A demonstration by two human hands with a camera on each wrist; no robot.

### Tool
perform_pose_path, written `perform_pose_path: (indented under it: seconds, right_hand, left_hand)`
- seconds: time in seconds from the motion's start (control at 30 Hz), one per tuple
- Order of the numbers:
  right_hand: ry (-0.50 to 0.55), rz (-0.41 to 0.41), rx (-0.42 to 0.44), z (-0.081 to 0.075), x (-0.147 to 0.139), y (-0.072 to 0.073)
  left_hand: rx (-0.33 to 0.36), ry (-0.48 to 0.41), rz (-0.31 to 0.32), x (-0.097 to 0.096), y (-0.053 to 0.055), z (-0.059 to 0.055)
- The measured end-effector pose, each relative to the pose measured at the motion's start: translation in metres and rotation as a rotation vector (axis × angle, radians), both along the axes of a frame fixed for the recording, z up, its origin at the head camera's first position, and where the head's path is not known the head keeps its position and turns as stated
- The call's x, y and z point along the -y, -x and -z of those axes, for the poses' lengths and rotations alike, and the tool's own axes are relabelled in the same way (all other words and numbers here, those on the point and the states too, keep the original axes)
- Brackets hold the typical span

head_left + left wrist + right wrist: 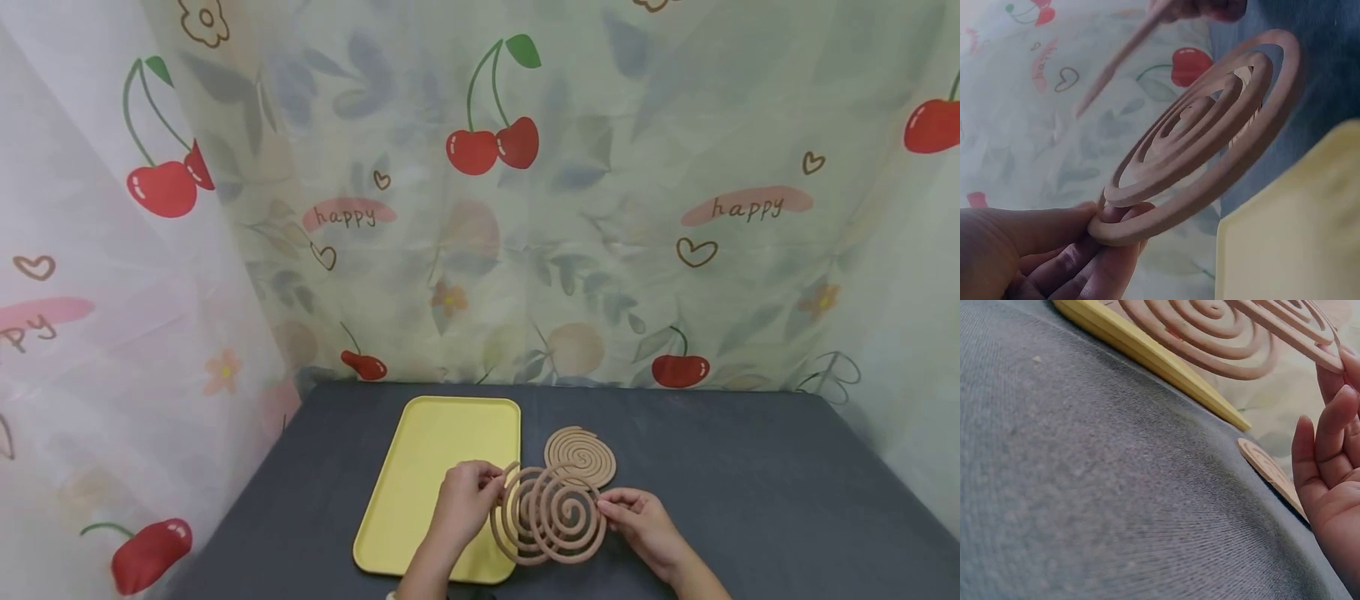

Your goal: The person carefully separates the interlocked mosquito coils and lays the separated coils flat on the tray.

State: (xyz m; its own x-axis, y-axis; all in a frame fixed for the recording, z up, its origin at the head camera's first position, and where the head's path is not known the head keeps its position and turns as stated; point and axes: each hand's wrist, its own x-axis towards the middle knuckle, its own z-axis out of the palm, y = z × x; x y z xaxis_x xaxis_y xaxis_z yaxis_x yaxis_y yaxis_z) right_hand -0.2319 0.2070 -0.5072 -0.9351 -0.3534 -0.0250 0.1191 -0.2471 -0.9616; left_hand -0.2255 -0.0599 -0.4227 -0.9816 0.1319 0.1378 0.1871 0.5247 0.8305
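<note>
My left hand (463, 498) pinches the outer end of a brown mosquito coil (1241, 159) between thumb and fingers, over the right edge of a yellow tray (438, 437). A second mosquito coil (1294, 342) is held by its outer ring at the right, pinched by my right hand (641, 525). In the head view the two loose spirals overlap, the right one in front, with gaps between their rings. Behind them on the table lies a tightly wound mosquito coil (579, 457), its near edge partly covered by the held ones.
A dark grey cloth (712, 467) covers the table. The tray lies lengthwise left of the middle, with a low raised rim. A curtain (600, 275) printed with cherries and leaves hangs behind the table and along both sides.
</note>
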Motion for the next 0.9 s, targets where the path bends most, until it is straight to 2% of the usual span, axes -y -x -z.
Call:
perform_pose_path:
  seconds: [0.37,0.53,0.7,0.9]
  right_hand:
    - [0.017,0.025,0.051,0.001,-0.002,0.000]
    - [0.034,0.018,0.033,0.003,-0.003,-0.002]
    - [0.033,0.007,0.021,0.006,-0.005,-0.003]
    - [0.025,0.011,0.040,0.009,-0.007,-0.002]
  left_hand:
    - [0.029,-0.050,0.017,0.024,0.023,0.004]
    - [0.079,-0.130,0.006,0.037,0.038,0.007]
    - [0.150,-0.264,-0.017,0.049,0.051,0.011]
    - [0.176,-0.292,-0.078,0.059,0.061,0.014]
